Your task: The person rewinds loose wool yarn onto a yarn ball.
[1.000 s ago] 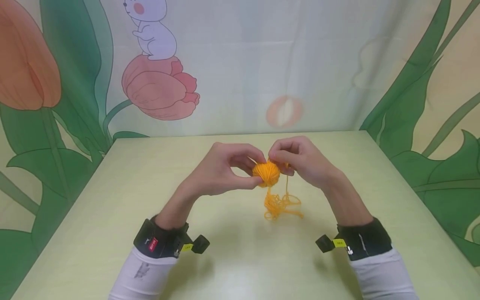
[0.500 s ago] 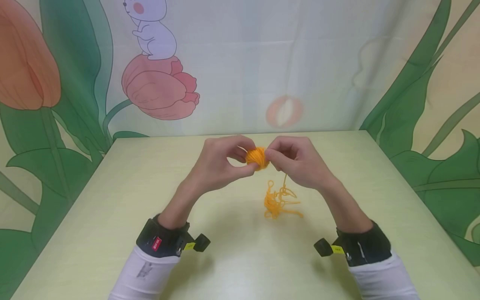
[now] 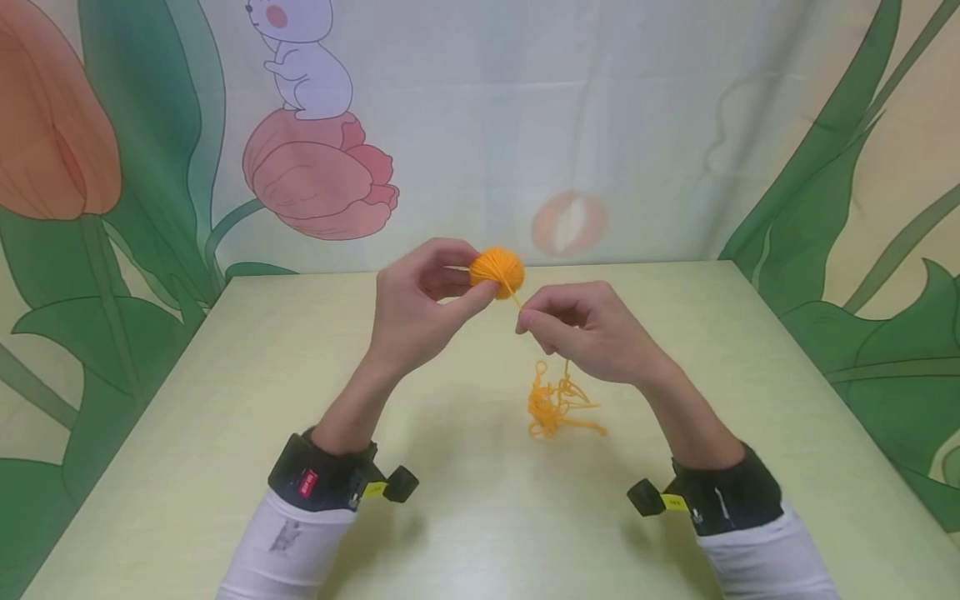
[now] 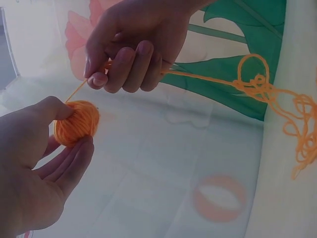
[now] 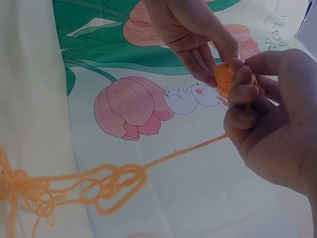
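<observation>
A small ball of orange yarn [image 3: 498, 272] is pinched between the thumb and fingers of my left hand [image 3: 423, 304], held up off the table. My right hand [image 3: 600, 333], lower and to the right, pinches the yarn strand [image 4: 76, 92] that runs taut from the ball. In the right wrist view, the fingers of the right hand [image 5: 277, 114] partly hide the ball [image 5: 224, 79]. Below the right hand the strand drops to a loose, looped tangle of yarn [image 3: 551, 408] on the table.
The pale yellow table [image 3: 465, 517] spreads beneath both arms. Behind it hangs a curtain [image 3: 465, 150] printed with tulips and a white animal. Each wrist wears a black strap [image 3: 322, 475] with a small camera.
My left hand has lifted the yarn ball up and to the left. The right hand, close against the ball before, now stands apart with a short taut strand between them.
</observation>
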A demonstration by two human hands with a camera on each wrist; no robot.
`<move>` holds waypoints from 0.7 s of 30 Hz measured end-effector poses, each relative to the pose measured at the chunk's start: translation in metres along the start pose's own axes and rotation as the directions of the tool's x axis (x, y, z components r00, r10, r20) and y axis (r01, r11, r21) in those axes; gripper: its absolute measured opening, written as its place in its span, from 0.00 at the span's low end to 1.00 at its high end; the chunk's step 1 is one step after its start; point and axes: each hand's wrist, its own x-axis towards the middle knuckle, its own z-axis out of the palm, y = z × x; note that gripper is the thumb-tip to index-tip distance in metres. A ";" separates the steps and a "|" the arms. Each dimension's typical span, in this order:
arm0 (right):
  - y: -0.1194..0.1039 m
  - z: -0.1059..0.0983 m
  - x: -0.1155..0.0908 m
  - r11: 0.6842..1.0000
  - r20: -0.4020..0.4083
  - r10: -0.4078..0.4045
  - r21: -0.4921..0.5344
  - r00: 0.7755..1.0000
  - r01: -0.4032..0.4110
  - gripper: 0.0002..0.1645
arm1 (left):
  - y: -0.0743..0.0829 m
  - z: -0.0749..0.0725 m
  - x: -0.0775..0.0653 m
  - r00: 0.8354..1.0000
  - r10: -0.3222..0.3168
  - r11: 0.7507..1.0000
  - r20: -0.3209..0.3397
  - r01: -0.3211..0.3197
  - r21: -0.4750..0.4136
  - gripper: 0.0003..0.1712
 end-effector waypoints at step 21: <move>0.015 -0.007 0.006 0.995 0.068 0.088 -0.052 0.994 -0.084 0.09 | 0.012 -0.008 -0.003 0.942 -0.028 0.934 0.333 0.144 -0.328 0.19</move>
